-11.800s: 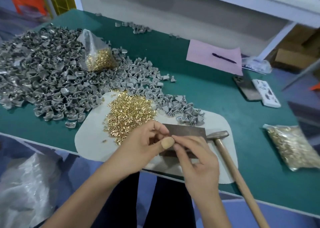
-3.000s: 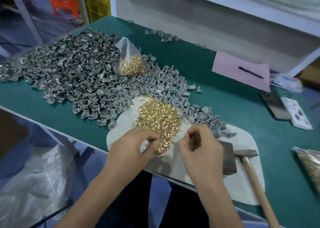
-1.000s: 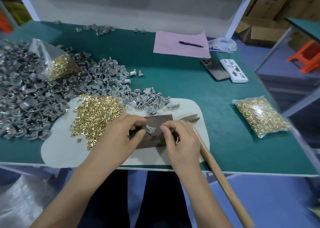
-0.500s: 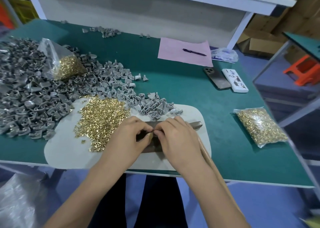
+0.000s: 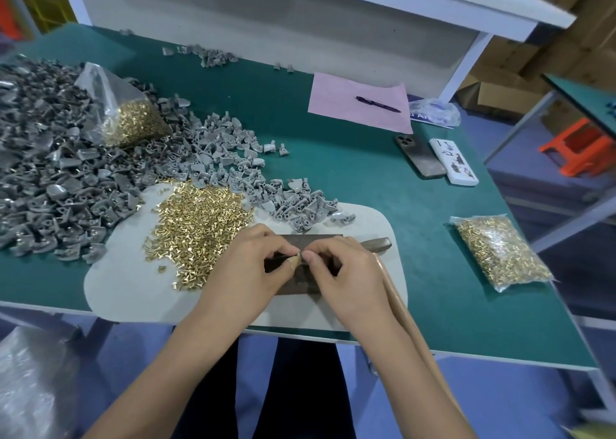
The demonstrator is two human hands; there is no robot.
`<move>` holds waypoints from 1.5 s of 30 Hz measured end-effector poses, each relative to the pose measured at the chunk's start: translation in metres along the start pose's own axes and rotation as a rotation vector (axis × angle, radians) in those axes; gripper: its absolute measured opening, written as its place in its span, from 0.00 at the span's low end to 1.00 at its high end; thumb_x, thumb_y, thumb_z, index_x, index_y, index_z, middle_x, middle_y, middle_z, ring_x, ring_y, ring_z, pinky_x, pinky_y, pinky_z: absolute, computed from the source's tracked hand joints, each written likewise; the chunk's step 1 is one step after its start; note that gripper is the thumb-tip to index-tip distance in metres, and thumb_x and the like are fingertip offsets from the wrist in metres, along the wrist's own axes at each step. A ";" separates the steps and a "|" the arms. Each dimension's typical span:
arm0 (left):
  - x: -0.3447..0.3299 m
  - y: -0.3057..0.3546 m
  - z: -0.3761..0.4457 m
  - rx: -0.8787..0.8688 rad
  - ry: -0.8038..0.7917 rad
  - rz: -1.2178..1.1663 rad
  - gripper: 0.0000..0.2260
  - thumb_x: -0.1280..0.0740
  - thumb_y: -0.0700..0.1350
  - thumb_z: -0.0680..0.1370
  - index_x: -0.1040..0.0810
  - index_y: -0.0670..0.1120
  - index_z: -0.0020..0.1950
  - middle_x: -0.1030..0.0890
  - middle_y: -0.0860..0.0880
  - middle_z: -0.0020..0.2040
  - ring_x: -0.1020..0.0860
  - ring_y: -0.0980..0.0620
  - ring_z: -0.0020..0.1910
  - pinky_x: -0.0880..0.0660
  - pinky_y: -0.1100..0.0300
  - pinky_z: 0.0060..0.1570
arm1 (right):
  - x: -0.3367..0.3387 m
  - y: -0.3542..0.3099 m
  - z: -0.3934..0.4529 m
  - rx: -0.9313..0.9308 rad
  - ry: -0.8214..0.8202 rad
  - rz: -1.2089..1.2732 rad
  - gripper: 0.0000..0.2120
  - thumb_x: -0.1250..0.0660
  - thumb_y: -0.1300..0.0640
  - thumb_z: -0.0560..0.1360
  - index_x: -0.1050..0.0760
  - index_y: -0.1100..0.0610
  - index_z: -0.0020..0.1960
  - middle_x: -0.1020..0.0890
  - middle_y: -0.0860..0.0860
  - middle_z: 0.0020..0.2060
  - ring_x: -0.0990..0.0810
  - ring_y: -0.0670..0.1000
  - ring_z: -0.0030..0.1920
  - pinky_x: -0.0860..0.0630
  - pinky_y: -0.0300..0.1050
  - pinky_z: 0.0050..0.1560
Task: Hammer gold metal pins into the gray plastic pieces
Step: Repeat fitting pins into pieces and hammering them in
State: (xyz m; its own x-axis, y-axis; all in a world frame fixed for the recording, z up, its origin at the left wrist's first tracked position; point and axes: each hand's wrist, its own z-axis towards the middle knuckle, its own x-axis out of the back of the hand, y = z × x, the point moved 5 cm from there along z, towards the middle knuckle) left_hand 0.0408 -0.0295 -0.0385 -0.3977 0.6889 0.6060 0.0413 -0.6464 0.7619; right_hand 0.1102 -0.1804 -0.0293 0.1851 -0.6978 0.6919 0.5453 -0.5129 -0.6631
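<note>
The left hand and right hand meet fingertip to fingertip over the dark block, pinching a small item between them that is too hidden to identify. The hammer lies just right of the block, its handle running under the right wrist. Loose pins are heaped on the white mat to the left. Gray pieces sprawl beyond, around a bag of pins. Another bag lies far right.
</note>
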 end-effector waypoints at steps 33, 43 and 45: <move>0.004 0.011 0.000 -0.028 0.021 0.116 0.03 0.27 0.50 0.75 0.15 0.57 0.47 0.26 0.56 0.40 0.27 0.55 0.43 0.27 0.55 0.39 | 0.014 -0.007 0.004 0.076 -0.087 -0.037 0.06 0.24 0.57 0.74 0.16 0.47 0.49 0.24 0.40 0.35 0.26 0.43 0.39 0.30 0.37 0.42; 0.002 0.017 0.007 -0.018 0.035 0.263 0.02 0.29 0.53 0.76 0.16 0.60 0.47 0.25 0.57 0.41 0.25 0.56 0.41 0.30 0.60 0.35 | 0.052 0.075 -0.036 -0.479 -0.130 -0.392 0.13 0.35 0.46 0.82 0.27 0.54 0.59 0.24 0.52 0.54 0.24 0.58 0.55 0.27 0.53 0.49; 0.003 0.016 0.006 -0.023 0.043 0.262 0.03 0.29 0.54 0.76 0.16 0.59 0.47 0.25 0.58 0.41 0.26 0.56 0.41 0.30 0.60 0.35 | 0.056 0.073 -0.033 -0.473 -0.077 -0.529 0.12 0.41 0.48 0.84 0.28 0.55 0.60 0.26 0.54 0.56 0.22 0.61 0.53 0.29 0.53 0.45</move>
State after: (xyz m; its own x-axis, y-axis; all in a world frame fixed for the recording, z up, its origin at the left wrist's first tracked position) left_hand 0.0462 -0.0361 -0.0229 -0.4147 0.4827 0.7714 0.1272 -0.8086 0.5744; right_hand 0.1336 -0.2734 -0.0479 0.0601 -0.2673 0.9617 0.1675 -0.9471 -0.2737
